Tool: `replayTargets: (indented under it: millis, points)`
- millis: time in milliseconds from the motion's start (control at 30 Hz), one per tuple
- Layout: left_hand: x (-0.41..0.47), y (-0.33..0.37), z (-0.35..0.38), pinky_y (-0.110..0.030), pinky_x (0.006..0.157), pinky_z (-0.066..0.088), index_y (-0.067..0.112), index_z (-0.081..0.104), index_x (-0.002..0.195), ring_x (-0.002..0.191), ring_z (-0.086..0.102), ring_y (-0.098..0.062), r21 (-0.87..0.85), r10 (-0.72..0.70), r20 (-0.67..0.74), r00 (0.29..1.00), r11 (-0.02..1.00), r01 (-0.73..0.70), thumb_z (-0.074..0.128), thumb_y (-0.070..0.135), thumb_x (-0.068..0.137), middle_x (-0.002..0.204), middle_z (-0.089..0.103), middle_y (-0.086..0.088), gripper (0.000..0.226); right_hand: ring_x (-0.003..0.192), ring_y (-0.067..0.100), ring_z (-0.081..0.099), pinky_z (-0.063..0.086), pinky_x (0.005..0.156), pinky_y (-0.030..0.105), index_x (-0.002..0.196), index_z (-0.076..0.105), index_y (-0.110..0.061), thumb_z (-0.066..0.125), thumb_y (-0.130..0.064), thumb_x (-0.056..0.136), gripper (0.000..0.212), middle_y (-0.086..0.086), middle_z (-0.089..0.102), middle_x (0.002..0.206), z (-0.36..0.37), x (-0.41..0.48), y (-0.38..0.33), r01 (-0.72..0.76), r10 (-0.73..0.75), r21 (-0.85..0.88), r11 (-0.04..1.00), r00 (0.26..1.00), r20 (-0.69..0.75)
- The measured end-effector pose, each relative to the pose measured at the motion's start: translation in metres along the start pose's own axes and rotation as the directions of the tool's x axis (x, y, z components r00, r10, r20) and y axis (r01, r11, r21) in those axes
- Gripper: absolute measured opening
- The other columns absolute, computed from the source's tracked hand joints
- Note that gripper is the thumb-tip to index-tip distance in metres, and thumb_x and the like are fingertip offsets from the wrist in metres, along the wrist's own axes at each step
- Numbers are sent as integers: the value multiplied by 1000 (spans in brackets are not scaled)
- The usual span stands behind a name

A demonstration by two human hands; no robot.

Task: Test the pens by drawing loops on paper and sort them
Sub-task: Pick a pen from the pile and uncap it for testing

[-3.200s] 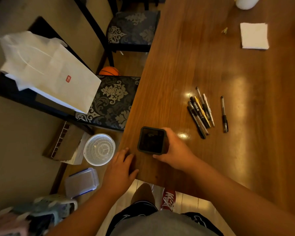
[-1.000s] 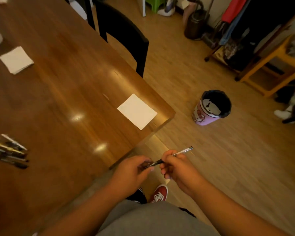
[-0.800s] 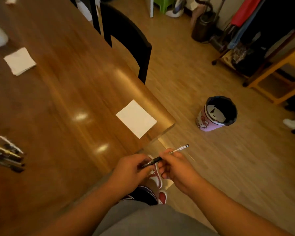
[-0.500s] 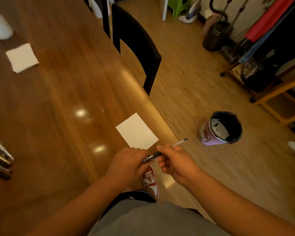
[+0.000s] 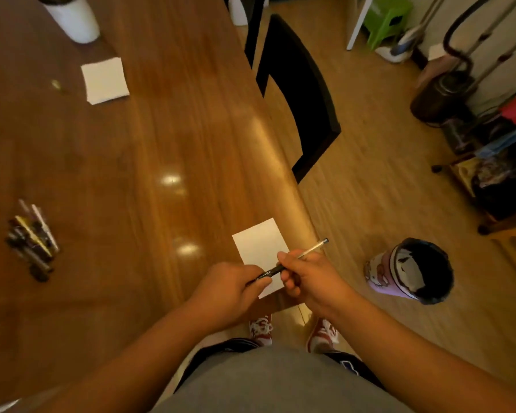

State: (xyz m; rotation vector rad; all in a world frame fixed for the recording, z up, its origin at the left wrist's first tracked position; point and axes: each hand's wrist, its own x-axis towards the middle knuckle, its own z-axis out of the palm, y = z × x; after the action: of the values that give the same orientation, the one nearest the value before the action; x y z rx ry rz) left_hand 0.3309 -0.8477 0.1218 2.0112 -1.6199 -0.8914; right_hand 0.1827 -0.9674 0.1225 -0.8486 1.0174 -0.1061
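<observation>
Pen (image 5: 312,248) is up over the bench (image 5: 161,129) corner, just above the white paper (image 5: 258,245). The right hand (image 5: 310,278) has its grip pinched round the barrel, and the left hand (image 5: 230,289) has its grip clamped on the dark end, so the tip's hidden. The other pens (image 5: 32,239) are piled blurry on the far left. The floor bin (image 5: 414,269) has a dark liner, can't make out the contents.

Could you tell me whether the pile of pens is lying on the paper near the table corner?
No, the pile of pens lies on bare wood of the table, well apart from that paper.
</observation>
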Motion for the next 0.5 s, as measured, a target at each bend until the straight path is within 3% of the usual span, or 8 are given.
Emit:
replayTargets:
  millis: [67,167,267,400,500]
  points:
    - [1,-2,-1,-18,51,41,24,65,75,60,56,-7,-191,-111,21,994,975,113,49,44,96,62,60,7,33,49,11,50,40,42,19,78,65,-10,64,-23,94,20,5,59,58,2,5,-5,-3,4,-11,1000,999,38]
    - [2,0,-3,-11,52,42,32,67,70,54,58,-3,-475,-221,91,971,847,238,52,37,97,63,66,6,31,48,11,50,40,42,18,75,65,-11,62,-21,95,22,4,57,57,2,14,-13,-9,14,-48,999,996,91]
    - [4,1,-5,-18,56,46,30,70,71,55,60,-9,-637,-275,153,949,707,308,52,33,98,59,65,0,32,49,10,49,41,43,18,78,62,-9,60,-20,96,21,3,57,57,2,21,-21,-16,28,-79,997,988,149]
    - [6,4,-4,-19,53,45,22,69,75,51,54,-8,-696,-350,167,922,621,362,51,32,98,54,60,4,32,49,10,49,39,42,18,78,62,-10,59,-21,96,21,4,57,58,0,31,-29,-32,53,-114,993,980,191]
    - [9,10,0,-17,50,42,26,67,74,50,52,-2,-558,-406,48,912,746,362,52,36,97,55,59,8,29,49,10,49,39,42,18,81,60,-9,59,-21,96,19,5,57,59,-1,39,-29,-56,83,-136,989,975,205]
